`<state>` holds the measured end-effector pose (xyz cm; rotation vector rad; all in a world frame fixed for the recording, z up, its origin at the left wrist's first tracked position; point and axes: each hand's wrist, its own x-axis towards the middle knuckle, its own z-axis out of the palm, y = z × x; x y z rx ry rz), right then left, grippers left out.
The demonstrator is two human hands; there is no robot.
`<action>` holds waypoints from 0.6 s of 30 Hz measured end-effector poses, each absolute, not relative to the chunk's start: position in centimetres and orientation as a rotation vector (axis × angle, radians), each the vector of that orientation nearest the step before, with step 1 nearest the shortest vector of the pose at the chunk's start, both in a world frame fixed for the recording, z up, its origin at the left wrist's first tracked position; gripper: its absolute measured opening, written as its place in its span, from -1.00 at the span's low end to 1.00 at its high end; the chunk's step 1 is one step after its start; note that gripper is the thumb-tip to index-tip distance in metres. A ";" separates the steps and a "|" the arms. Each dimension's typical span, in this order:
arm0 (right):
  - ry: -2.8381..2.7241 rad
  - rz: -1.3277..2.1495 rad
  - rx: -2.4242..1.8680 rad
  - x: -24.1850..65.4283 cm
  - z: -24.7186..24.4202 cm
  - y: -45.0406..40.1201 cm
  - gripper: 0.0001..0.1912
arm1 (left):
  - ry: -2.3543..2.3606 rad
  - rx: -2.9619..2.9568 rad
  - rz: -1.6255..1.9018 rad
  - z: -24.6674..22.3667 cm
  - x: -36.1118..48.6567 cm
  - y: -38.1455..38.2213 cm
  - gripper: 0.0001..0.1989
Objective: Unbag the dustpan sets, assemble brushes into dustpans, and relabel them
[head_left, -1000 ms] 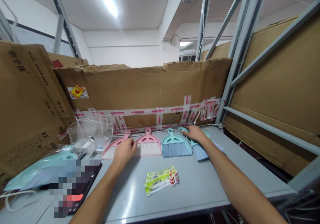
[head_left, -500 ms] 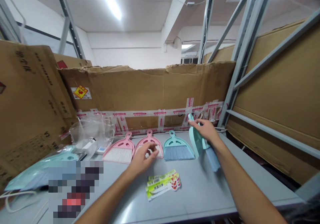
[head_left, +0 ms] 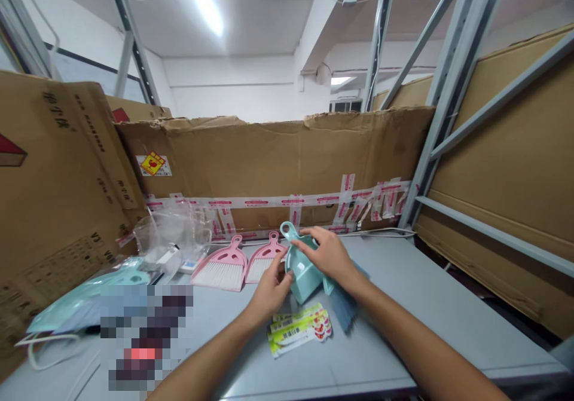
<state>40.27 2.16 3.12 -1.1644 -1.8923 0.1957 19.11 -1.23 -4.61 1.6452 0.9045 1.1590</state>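
My right hand (head_left: 329,254) grips a teal dustpan (head_left: 302,275) tilted above the table, with a blue-bristled brush (head_left: 343,308) hanging below the same hand. My left hand (head_left: 272,287) has its fingers closed on the dustpan's left edge. Behind my hands, more blue bristles show in part. Two pink dustpans with white-bristled brushes, one farther left (head_left: 221,266) and one (head_left: 264,257) partly behind my left hand, lie near the back. Green and white packets (head_left: 298,331) lie fanned out just in front of the teal dustpan.
A grey table (head_left: 359,371) carries clear plastic bags (head_left: 173,233), a bagged teal item (head_left: 94,293) and a white cable at the left. A taped cardboard box (head_left: 269,162) stands behind, with more cardboard and grey metal posts (head_left: 421,174) at the sides.
My right hand has brought the teal dustpan and brush left and toward the middle. My left hand has moved slightly right and taken hold of the dustpan's edge. The view has shifted slightly.
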 end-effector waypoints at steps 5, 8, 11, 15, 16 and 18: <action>-1.587 0.222 -1.104 45.0 3.9 3.9 -0.44 | 1.179 1.658 1.385 -5.1 16.8 0.8 -0.53; -1.394 0.182 -1.131 48.4 3.8 5.2 -0.32 | 1.270 1.585 1.434 -5.2 16.1 1.3 -0.55; -1.286 0.058 -1.166 51.5 3.3 6.2 -0.27 | 1.240 1.386 1.454 -5.2 16.2 1.4 -0.52; -1.096 0.113 -1.075 54.7 2.2 7.9 -0.24 | 1.166 1.183 1.485 -5.1 16.7 1.2 -0.46; -1.038 0.195 -1.027 55.2 2.0 8.4 -0.23 | 1.156 1.162 1.487 -5.0 16.7 1.2 -0.45; -0.905 0.390 -0.920 55.8 1.7 9.2 -0.26 | 1.158 1.155 1.482 -4.8 16.6 1.1 -0.45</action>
